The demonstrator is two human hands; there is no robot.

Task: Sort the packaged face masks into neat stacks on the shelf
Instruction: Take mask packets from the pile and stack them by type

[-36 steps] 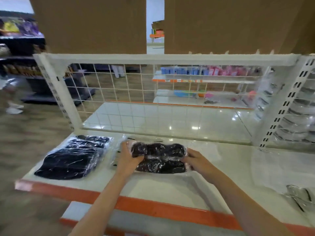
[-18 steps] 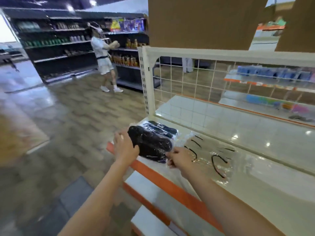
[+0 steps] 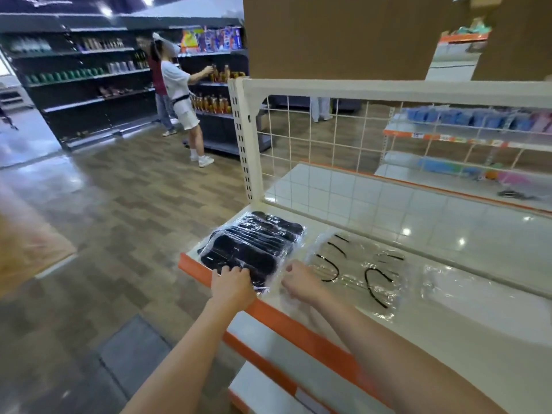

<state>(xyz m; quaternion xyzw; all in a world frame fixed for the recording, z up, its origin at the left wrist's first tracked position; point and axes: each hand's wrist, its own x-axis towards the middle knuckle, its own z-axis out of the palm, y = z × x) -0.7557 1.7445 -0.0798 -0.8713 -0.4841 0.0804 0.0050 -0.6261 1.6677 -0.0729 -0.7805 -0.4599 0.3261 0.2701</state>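
1. Masks (image 3: pixel 251 246), black and sealed in clear film, lie in an overlapping stack at the left end of the shelf (image 3: pixel 466 312), close to its orange front edge.
2. Left hand (image 3: pixel 231 283) rests on the near end of that stack, fingers curled over the edge of the packs and gripping them.
3. Right hand (image 3: pixel 300 282) sits just right of the stack, fingers bent down onto the film between the black packs and the clear ones; whether it pinches the wrap cannot be told.
4. Clear packs (image 3: pixel 358 273) with thin black ear loops showing lie flat beside the stack, to its right, spread across the shelf.
5. Crumpled film (image 3: pixel 448 286) lies further right on the same shelf.
6. White wire grid (image 3: pixel 328 138) stands behind the shelf, fixed to a slotted upright (image 3: pixel 242 138) at the left corner.
7. Across the aisle, a person in white (image 3: pixel 185 100) reaches into a dark rack (image 3: pixel 77 82) holding bottles.
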